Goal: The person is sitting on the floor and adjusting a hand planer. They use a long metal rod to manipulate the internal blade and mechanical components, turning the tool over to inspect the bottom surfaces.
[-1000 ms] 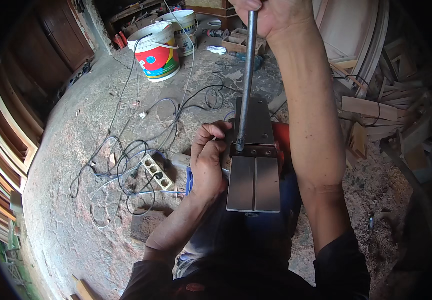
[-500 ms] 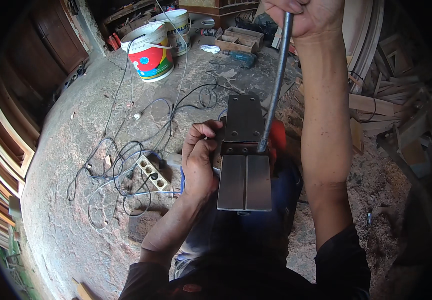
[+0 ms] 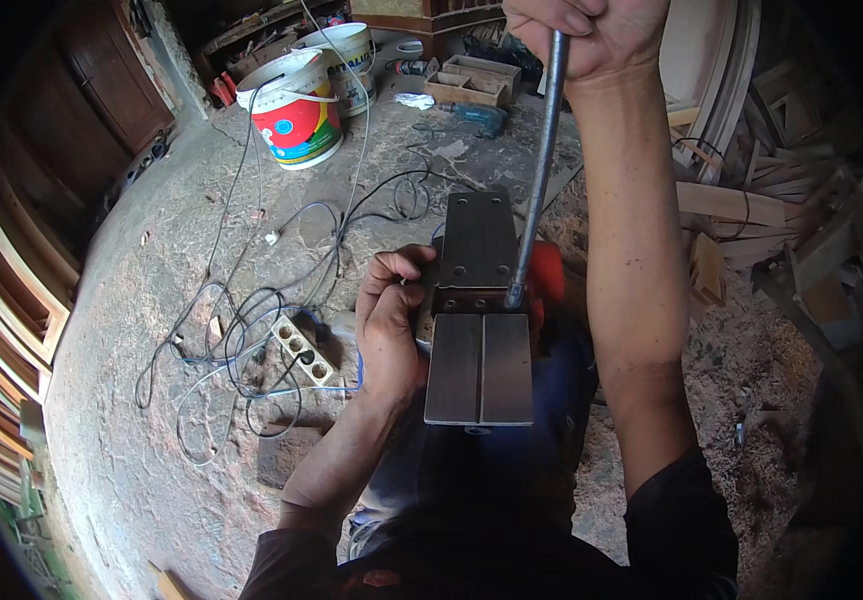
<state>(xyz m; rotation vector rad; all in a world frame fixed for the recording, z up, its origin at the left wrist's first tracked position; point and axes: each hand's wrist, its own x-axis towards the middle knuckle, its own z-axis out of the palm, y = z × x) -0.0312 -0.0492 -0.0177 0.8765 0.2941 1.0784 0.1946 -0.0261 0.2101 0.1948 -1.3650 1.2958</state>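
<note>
the right hand (image 3: 592, 32) is clenched round the metal rod (image 3: 543, 150), whose tip (image 3: 515, 297), at the right end of the slot (image 3: 467, 301) in the upturned planer (image 3: 455, 370), should be held square while the left hand (image 3: 390, 315), its hold unclear, best braces the planer's left side.

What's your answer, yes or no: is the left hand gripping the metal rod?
No: the right hand grips the metal rod, while the left hand is beside the metal plates.

The right hand (image 3: 597, 35) is fisted far ahead of the half-curled left hand (image 3: 390, 325).
</note>
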